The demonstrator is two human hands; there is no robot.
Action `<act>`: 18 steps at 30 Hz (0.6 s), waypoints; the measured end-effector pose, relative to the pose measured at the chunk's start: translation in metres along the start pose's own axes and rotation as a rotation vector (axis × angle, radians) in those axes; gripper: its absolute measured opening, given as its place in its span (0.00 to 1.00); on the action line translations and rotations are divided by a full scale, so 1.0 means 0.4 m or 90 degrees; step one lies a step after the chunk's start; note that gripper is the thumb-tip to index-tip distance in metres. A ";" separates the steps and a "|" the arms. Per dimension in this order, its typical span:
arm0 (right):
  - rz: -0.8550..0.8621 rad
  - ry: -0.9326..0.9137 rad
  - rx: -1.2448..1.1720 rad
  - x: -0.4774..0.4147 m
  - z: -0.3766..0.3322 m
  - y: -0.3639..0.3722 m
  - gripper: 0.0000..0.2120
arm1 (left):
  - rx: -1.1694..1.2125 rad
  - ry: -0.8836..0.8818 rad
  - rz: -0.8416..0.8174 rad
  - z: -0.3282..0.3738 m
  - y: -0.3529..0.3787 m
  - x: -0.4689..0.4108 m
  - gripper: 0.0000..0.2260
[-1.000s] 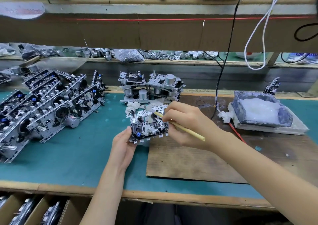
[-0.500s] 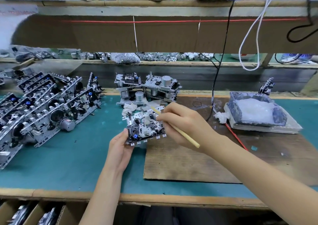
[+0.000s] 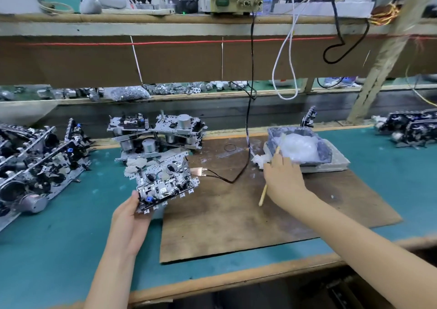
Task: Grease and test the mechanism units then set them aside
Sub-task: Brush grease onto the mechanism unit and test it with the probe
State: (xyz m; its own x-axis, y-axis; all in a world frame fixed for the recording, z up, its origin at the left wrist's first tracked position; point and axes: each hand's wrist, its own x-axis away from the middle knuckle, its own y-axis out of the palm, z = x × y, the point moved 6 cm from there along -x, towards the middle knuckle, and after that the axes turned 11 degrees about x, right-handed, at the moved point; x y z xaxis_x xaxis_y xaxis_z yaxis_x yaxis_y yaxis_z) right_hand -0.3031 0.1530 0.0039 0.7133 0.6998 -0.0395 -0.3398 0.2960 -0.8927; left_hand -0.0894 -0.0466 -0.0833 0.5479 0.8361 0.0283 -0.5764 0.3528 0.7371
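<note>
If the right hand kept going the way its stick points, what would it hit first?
Probably the white grease in the tray; the stick in the right hand reaches its rim, depth unclear.

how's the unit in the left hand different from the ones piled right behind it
The held unit is gripped at its near edge by the left hand and tilted; the piled units sit on the table, untouched. The held unit shows a flat plate with small wheels; the piled units show round silver motor cans. Both are grey metal mechanisms.
</note>
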 end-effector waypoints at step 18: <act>-0.110 -0.013 0.037 -0.020 0.002 0.040 0.13 | 0.017 -0.018 -0.006 -0.046 0.041 -0.004 0.28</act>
State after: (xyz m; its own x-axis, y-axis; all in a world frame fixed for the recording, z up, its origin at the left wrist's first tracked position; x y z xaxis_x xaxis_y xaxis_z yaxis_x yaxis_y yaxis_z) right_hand -0.3148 0.1528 -0.0096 0.7513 0.6486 0.1219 -0.2492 0.4499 -0.8576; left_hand -0.1110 -0.0345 -0.0837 0.5702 0.8206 0.0393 -0.5545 0.3490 0.7555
